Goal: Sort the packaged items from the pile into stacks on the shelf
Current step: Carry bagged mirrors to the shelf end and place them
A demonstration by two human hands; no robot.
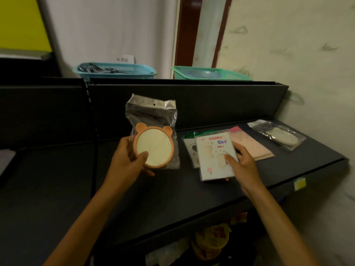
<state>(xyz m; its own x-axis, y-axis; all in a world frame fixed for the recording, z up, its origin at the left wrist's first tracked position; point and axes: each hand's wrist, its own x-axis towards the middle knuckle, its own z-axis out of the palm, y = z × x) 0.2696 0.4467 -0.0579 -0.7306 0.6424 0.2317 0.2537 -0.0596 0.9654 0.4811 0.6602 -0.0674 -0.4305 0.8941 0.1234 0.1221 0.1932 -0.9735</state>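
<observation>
On the black shelf, the left hand is gripping a bagged bear-eared dish while the right hand is pinching a footprint card pack atop the pile; I'd be matching like with like. Behind, a blue basket is holding dark packets, and the green basket something bluish.

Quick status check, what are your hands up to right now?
Left hand holding bear-eared packet above shelf. Right hand gripping footprint card packet on pile. Nothing in the way.
</observation>
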